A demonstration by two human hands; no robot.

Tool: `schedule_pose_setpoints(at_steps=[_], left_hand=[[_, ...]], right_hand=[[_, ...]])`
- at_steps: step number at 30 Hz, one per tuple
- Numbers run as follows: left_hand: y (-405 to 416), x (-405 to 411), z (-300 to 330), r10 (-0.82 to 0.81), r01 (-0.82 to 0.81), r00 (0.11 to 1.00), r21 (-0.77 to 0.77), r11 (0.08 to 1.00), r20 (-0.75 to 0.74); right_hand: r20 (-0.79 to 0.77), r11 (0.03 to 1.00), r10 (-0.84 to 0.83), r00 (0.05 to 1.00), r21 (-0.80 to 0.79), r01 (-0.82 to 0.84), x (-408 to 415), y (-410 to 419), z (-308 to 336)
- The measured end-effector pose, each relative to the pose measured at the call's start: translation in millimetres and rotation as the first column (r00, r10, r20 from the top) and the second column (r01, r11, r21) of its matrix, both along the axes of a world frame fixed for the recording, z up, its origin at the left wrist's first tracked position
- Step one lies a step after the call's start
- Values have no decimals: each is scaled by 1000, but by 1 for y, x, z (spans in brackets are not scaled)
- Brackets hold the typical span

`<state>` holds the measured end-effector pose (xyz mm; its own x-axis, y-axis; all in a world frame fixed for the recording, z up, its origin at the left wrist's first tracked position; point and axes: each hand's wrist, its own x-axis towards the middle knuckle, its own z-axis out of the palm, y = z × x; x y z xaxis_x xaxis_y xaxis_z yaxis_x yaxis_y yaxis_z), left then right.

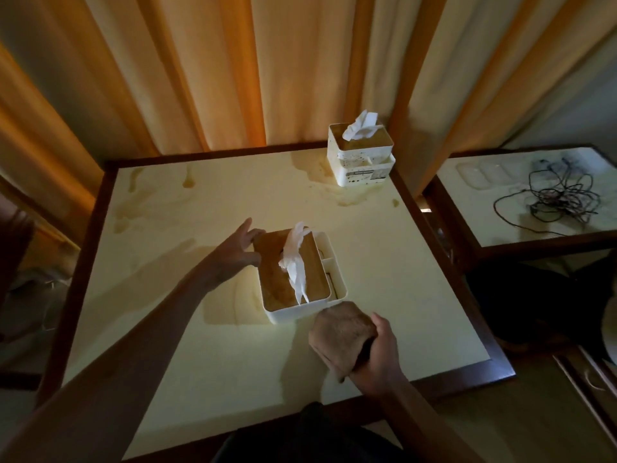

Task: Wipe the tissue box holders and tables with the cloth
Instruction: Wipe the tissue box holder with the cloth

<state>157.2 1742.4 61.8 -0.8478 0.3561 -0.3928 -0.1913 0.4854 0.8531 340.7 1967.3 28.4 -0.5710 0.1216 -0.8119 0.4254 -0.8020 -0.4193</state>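
right hand (374,352) gripping cloth (339,332), tissue box holder (302,279) between hands

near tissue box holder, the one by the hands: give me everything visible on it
The near tissue box holder is a cream-white, plastic-looking rectangular tray with rounded corners. A wood-look lid covers its larger part, and a white tissue sticks up through the lid's slot. Open side compartments run along its right side; their contents cannot be made out. It sits flat, turned at an angle, near the middle of the stained pale-yellow table. The left hand touches its far left corner. The cloth, gripped by the right hand, lies at its near right corner.
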Motion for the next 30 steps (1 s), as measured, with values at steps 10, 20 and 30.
schedule_pose_setpoints(at_steps=[10,20,30], left_hand=[[-11,90,-16,369,-441,866,-171,881,-338],[-45,176,-17,479,-472,876,98,876,-55],[-73,151,-38,140,-212,916,-155,965,-376]], right_hand=[[-204,1000,-19,979,-13,17,-37,-31,-12],[-208,985,-108,972,109,132,-82,-63,-5],[-370,695,-46,928,655,295,-21,-86,6]])
